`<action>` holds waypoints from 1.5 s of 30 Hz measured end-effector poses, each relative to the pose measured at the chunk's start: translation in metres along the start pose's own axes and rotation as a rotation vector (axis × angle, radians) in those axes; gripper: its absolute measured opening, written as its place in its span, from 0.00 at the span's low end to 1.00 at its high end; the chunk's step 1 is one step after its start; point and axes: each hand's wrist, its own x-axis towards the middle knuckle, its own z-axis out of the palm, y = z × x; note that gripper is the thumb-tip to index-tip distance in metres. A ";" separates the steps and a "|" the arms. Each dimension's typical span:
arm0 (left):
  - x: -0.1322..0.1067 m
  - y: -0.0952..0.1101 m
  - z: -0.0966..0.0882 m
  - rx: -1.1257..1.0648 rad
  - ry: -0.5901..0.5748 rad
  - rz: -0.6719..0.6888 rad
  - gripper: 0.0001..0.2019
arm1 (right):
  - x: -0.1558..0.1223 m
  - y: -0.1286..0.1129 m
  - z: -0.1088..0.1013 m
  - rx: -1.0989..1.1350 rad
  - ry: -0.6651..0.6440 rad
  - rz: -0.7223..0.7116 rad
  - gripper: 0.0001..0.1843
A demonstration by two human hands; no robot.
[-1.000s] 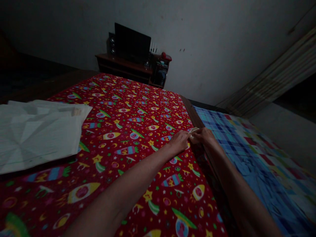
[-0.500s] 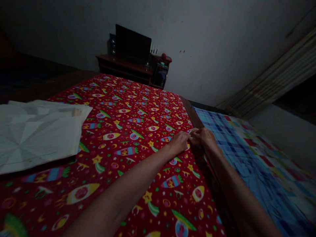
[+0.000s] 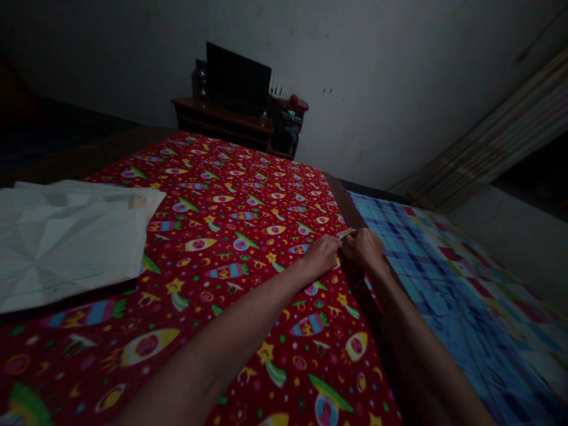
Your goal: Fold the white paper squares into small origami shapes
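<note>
My left hand (image 3: 323,254) and my right hand (image 3: 366,244) meet near the right edge of a red cloth (image 3: 248,248) printed with rockets and stars. The fingers of both are closed on a small pale folded paper (image 3: 347,233). Only a thin strip of it shows above the fingertips; the rest is hidden by my hands. At the left lies a stack of whitish paper sheets (image 3: 80,248), the top one marked with creases that spread from one point.
A dark wooden edge (image 3: 348,204) runs along the red cloth's right side. Beyond it is a blue checked cloth (image 3: 399,236). By the far wall a desk (image 3: 222,114) carries a monitor (image 3: 238,74) and a speaker (image 3: 202,80). A striped curtain (image 3: 488,136) hangs at the right.
My right hand has shifted and turned slightly over the folded paper, and its forearm has moved a little. The left hand stays nearly still; both keep their grip.
</note>
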 end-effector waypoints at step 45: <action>-0.091 0.030 -0.153 0.009 -0.129 0.012 0.13 | -0.017 0.004 -0.023 0.107 0.014 -0.111 0.18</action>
